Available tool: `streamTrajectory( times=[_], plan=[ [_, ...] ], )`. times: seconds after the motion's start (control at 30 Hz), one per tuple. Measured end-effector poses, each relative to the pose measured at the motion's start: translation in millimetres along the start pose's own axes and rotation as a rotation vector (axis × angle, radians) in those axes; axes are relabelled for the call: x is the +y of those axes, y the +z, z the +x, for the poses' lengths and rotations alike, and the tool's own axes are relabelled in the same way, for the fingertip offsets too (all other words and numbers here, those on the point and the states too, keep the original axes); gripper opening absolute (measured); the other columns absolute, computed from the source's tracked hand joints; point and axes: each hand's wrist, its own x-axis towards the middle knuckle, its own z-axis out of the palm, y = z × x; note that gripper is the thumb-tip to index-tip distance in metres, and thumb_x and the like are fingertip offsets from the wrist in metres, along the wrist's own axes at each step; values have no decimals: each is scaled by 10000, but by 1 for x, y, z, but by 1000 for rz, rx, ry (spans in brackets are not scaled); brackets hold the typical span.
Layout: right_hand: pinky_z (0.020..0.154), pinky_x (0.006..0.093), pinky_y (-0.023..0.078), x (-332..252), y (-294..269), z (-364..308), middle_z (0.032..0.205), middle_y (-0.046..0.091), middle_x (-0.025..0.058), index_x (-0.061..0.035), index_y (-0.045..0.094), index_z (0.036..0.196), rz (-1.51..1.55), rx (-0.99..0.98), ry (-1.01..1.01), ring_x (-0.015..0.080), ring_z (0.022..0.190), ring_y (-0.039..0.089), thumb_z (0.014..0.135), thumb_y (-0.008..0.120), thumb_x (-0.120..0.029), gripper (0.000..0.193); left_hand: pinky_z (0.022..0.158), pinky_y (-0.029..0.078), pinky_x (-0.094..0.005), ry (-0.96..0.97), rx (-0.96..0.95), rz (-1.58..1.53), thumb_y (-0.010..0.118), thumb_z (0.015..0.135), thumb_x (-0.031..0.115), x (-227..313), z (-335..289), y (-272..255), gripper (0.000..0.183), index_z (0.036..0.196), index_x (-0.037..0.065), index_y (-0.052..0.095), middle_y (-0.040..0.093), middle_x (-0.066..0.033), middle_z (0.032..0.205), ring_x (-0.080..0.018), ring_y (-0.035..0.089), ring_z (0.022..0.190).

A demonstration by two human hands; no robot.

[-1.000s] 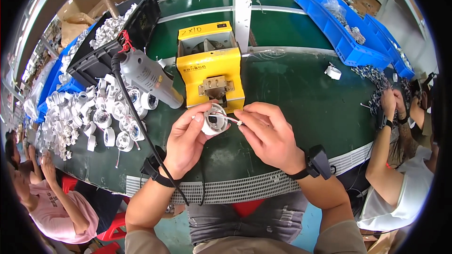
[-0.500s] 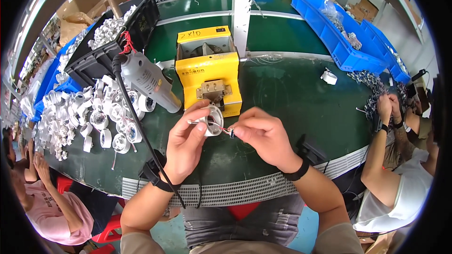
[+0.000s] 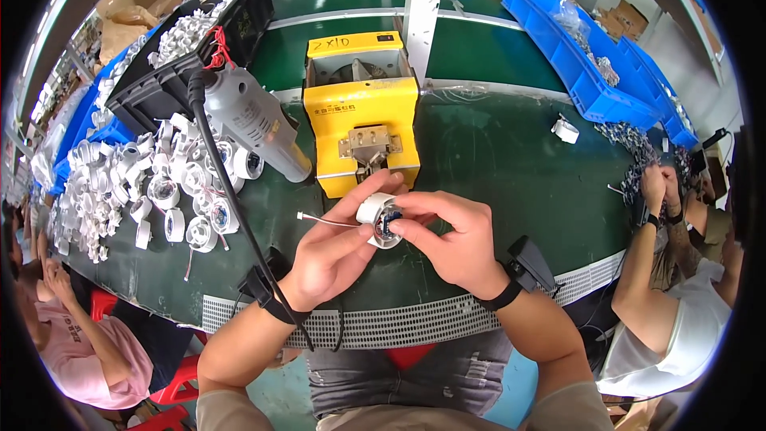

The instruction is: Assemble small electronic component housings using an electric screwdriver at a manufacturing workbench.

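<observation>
My left hand (image 3: pixel 329 255) is closed around a white round plastic housing (image 3: pixel 373 208), in front of the yellow screw feeder (image 3: pixel 363 108). My right hand (image 3: pixel 459 243) pinches a small blue circuit board (image 3: pixel 388 224) at the housing's opening; the fingers partly cover it. A thin wire with a white connector (image 3: pixel 321 219) sticks out leftward past my left fingers. To the left of the feeder, a grey electric screwdriver (image 3: pixel 249 116) slants downward, its black cable (image 3: pixel 231 207) running past my left wrist.
Many white housings (image 3: pixel 171 191) lie heaped at left, by a black crate (image 3: pixel 159 84) of white parts. Blue bins (image 3: pixel 590 92) stand at far right, near a pile of wired parts (image 3: pixel 630 148). One white piece (image 3: pixel 565 131) lies alone. Co-workers sit on both sides.
The circuit board has moved from beside the housing into its opening, with my right hand closer to my left. The housing is turned, and the connector wire now points left.
</observation>
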Motion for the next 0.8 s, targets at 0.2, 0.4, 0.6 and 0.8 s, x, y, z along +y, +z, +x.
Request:
streamTrajectory(
  times=[0.2, 0.4, 0.6, 0.8],
  plan=[
    [644, 264, 504, 3, 0, 0, 856, 643, 91, -16, 688, 904, -142, 11, -138, 181, 737, 645, 704, 764, -5, 214, 1105, 240, -373, -4, 10, -61, 459, 921, 48, 1, -1, 3, 629, 1484, 70, 179, 294, -98, 1484, -218, 315, 1344],
    [703, 274, 517, 6, 8, 2, 973, 602, 77, -24, 655, 937, -1, 45, -39, 185, 849, 636, 718, 754, -12, 241, 1098, 231, -357, 31, -59, 51, 495, 918, 67, -2, -2, 4, 693, 1501, 126, 125, 273, -111, 1488, -189, 330, 1310],
    [674, 268, 534, 14, 5, -2, 961, 628, 88, -9, 632, 968, 123, 2, 55, 174, 829, 647, 726, 741, -3, 265, 1019, 387, -342, -56, 56, 504, 533, 947, 120, -3, 0, -3, 641, 1483, 102, 183, 426, -85, 1354, -175, 456, 1188],
    [726, 277, 526, 14, 5, 8, 934, 632, 107, 23, 645, 929, -60, -80, 53, 170, 843, 634, 784, 683, 23, 150, 803, 575, -333, -265, 127, 443, 493, 954, 81, 4, 5, -16, 446, 1376, 11, 364, 546, -72, 1152, -147, 578, 1003]
  ],
)
